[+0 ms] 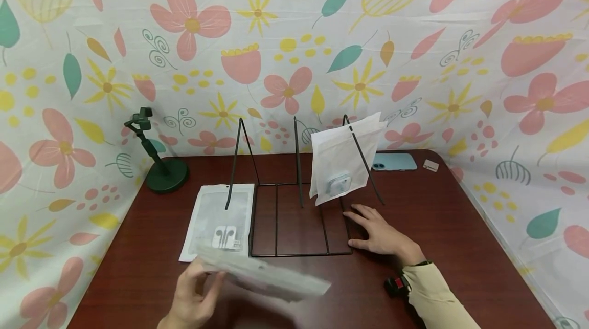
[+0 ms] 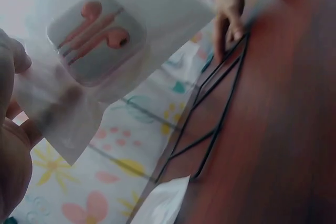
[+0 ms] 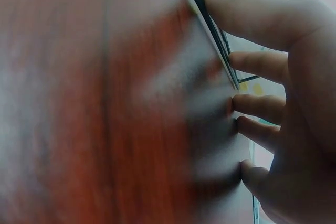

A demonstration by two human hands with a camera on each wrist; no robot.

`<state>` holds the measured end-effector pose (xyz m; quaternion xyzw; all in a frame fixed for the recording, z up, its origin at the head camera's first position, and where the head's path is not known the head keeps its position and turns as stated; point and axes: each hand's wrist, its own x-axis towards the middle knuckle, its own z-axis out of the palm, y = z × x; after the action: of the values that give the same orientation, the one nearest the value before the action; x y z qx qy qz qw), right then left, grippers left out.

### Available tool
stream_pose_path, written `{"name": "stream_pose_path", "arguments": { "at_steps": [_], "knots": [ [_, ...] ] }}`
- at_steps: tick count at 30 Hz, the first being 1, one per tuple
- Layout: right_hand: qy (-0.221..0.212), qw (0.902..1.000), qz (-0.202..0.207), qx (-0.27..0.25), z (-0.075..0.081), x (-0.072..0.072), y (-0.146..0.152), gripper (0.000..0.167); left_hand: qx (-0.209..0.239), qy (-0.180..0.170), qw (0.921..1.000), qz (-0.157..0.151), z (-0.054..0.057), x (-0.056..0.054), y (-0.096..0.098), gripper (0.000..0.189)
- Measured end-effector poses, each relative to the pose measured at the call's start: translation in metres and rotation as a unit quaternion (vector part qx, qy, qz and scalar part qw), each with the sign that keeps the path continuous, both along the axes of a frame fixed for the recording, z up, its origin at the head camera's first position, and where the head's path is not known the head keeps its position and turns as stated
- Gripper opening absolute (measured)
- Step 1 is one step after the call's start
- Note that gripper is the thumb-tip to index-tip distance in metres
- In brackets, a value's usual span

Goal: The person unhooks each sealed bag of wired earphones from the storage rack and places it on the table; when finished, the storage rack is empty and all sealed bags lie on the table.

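Note:
My left hand (image 1: 190,295) pinches the corner of a translucent plastic pouch (image 1: 276,275), held tilted over the front of the table and blurred. Inside it, in the left wrist view, shows a clear square case with pink earphones (image 2: 97,38). My right hand (image 1: 382,234) rests on the table with fingers spread, thumb and fingertips right at the right edge of a black wire rack (image 1: 303,255). Another white pouch (image 1: 338,150), with a small blue-white case low in it, leans in the rack's right section. A flat pouch with white earphones (image 1: 198,221) lies left of the rack.
A dark green stand (image 1: 166,174) stands at the back left of the brown table (image 1: 460,247). Behind the rack on the right lie a light blue phone (image 1: 395,161) and a small white card (image 1: 430,165). A floral cloth (image 1: 285,27) hangs behind.

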<state>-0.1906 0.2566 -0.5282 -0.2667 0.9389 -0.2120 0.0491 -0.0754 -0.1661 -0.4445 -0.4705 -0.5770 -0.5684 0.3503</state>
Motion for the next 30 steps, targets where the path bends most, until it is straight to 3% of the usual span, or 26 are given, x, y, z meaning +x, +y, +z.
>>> {"name": "stream_pose_path", "arguments": {
  "at_steps": [6,9,13,18,21,23,30],
  "knots": [
    [0.005,1.0000,0.001,0.002,0.000,-0.001,0.001,0.072,0.002,-0.036,0.9944,0.099,-0.002,0.008,-0.024,0.026],
    [0.007,1.0000,0.002,0.001,0.000,-0.001,0.001,0.072,0.018,-0.071,0.9903,0.118,-0.007,0.011,-0.036,0.031],
    [0.009,1.0000,0.001,-0.002,0.000,0.000,0.001,0.072,0.048,-0.095,0.9872,0.119,-0.012,0.012,-0.052,0.035],
    [0.006,1.0000,0.000,-0.003,0.000,0.001,0.001,0.071,0.066,-0.111,0.9836,0.126,-0.008,0.012,-0.069,0.038],
    [0.008,1.0000,0.001,-0.004,-0.001,0.001,0.001,0.071,0.083,-0.105,0.9858,0.101,-0.005,0.010,-0.076,0.039],
    [0.015,0.9999,0.003,-0.003,-0.001,0.001,0.001,0.071,0.103,-0.100,0.9873,0.069,-0.003,0.008,-0.080,0.039],
    [0.024,0.9997,0.004,-0.001,0.001,0.001,0.000,0.070,0.155,-0.100,0.9819,0.043,-0.010,0.000,-0.095,0.042]
  ]
}}
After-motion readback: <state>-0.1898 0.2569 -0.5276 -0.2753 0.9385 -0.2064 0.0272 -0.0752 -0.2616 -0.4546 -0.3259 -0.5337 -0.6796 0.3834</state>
